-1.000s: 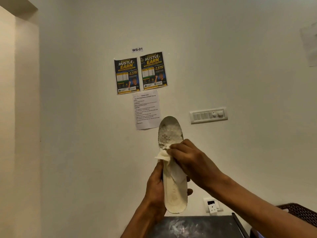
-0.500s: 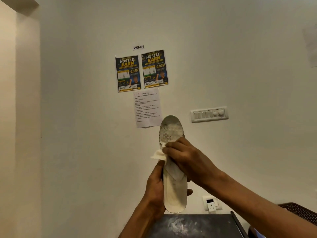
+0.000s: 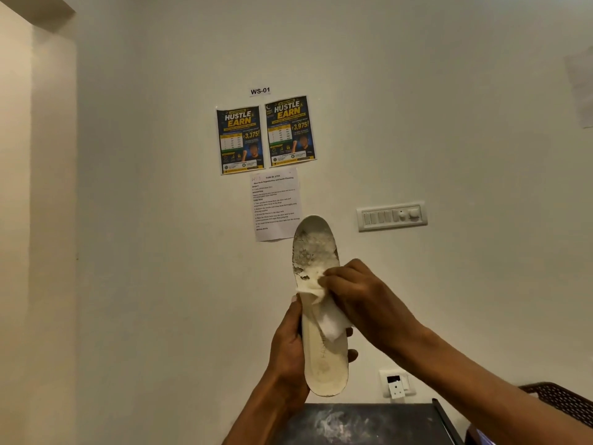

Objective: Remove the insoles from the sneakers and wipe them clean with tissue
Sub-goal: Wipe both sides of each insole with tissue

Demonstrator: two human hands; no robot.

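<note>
A white insole [image 3: 316, 248] stands upright in front of the wall, its toe end up and flecked with grey dirt. My left hand [image 3: 288, 348] grips it by the lower half, thumb along the left edge and fingertips showing at the right edge. My right hand [image 3: 362, 300] presses a crumpled white tissue [image 3: 324, 313] against the middle of the insole, fingers curled over the tissue. No sneakers are in view.
A dark, white-smeared tabletop [image 3: 369, 423] lies below the hands. A brown woven basket [image 3: 564, 403] sits at the lower right. On the wall are two posters [image 3: 266, 134], a printed sheet [image 3: 276, 203], a switch panel [image 3: 391, 216] and a socket [image 3: 396, 383].
My right hand with the tissue has slid a little up the insole towards the dirty toe area. My left hand keeps the same grip.
</note>
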